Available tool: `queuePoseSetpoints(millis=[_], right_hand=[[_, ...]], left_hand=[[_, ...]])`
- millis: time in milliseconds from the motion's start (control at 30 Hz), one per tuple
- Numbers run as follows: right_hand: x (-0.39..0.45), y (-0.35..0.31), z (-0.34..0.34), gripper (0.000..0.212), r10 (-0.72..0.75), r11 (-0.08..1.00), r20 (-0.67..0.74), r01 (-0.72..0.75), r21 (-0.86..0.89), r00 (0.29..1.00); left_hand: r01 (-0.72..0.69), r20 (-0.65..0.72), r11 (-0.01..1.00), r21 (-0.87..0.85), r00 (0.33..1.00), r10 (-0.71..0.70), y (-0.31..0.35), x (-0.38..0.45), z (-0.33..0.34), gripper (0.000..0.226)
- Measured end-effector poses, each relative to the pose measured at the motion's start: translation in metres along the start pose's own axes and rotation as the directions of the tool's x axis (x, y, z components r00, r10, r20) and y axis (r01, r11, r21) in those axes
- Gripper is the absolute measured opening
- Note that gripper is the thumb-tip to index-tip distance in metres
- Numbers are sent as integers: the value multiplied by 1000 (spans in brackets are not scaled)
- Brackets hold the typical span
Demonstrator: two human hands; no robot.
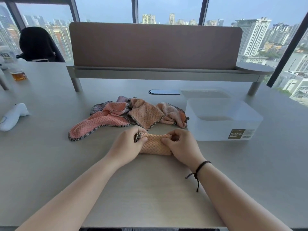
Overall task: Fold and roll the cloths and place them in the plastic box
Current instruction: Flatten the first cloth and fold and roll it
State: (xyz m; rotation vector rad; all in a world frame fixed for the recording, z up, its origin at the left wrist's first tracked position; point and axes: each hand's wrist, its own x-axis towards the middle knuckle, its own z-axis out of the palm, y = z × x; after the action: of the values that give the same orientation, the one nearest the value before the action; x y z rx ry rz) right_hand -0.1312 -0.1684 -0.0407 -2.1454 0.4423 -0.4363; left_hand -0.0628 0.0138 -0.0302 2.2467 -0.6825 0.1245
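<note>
An orange waffle-textured cloth [154, 144], rolled into a short cylinder, lies on the table in front of me. My left hand [128, 145] grips its left end, where a checkered hem sticks out. My right hand [181, 145] grips its right end, fingers curled round the roll. Behind the roll, a heap of pink and orange cloths [126, 115] with checkered edging lies loose. The translucent plastic box [223, 119] stands open to the right, touching the heap, with nothing visible inside.
The box's lid [206, 93] lies flat behind it. A desk divider on a raised shelf [155, 47] runs across the back. At the far left stand a white device [12, 115] and a glass of amber drink [18, 75]. A dark chair [38, 44] sits beyond.
</note>
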Motion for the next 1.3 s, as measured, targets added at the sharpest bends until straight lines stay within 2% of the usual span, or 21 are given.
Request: queuePoseSetpoints(millis=[133, 233, 300, 367, 433, 467, 567, 667, 767, 867, 1000, 1100, 1167, 1233, 1300], right_hand=[[0, -4, 3, 11, 5, 995, -35, -9, -95, 999], [-3, -3, 6, 16, -23, 993, -71, 14, -118, 997], [-5, -3, 9, 22, -70, 990, -79, 59, -127, 994], [-5, -3, 12, 24, -90, 988, -70, 80, -134, 994], [-6, -2, 13, 22, -95, 987, -63, 86, -136, 993], [-7, -2, 13, 19, -103, 986, -60, 94, -140, 993], [-10, -1, 13, 12, -148, 962, -46, 133, -238, 988], [-16, 2, 9, 23, -177, 877, 16, 165, -451, 984], [-19, 6, 4, 36, -174, 778, 54, 171, -605, 983], [-21, 6, 1, 38, -158, 738, 105, 188, -648, 982], [-24, 6, -2, 40, -162, 740, 144, 217, -637, 976], [-29, 6, -5, 42, -162, 759, 170, 233, -608, 972], [-34, 5, -9, 45, -169, 765, 178, 243, -597, 969], [-40, 6, -12, 54, -173, 770, 176, 245, -589, 969], [-46, 5, -15, 65, -179, 776, 173, 247, -580, 968]], left_hand=[[79, 8, 997, 12, 997, -79, 0, 7, 6, 22], [98, -50, 993, 59, 994, -95, -2, 5, 11, 27], [28, -129, 980, 197, 992, -2, -2, 1, 13, 28], [-123, -177, 914, 386, 963, 204, 4, -7, 15, 23], [-319, -106, 807, 497, 901, 421, 9, -13, 19, 22], [-381, -23, 769, 513, 890, 456, 10, -16, 22, 29], [-387, 243, 786, 482, 921, 304, 10, -22, 31, 61], [-345, 371, 838, 423, 910, 187, 4, -20, 30, 75], [-338, 405, 854, 395, 899, 168, 4, -18, 26, 76], [-318, 424, 874, 369, 894, 146, 2, -16, 26, 70], [-314, 422, 916, 250, 887, 189, -1, -13, 22, 61], [-325, 354, 938, 123, 897, 265, -13, -15, 11, 53], [-436, 303, 869, 234, 882, 361, -21, -17, 2, 49], [-552, 283, 734, 396, 834, 474, -24, -17, -5, 41], [-593, 254, 644, 483, 799, 545, -21, -17, -10, 37]])
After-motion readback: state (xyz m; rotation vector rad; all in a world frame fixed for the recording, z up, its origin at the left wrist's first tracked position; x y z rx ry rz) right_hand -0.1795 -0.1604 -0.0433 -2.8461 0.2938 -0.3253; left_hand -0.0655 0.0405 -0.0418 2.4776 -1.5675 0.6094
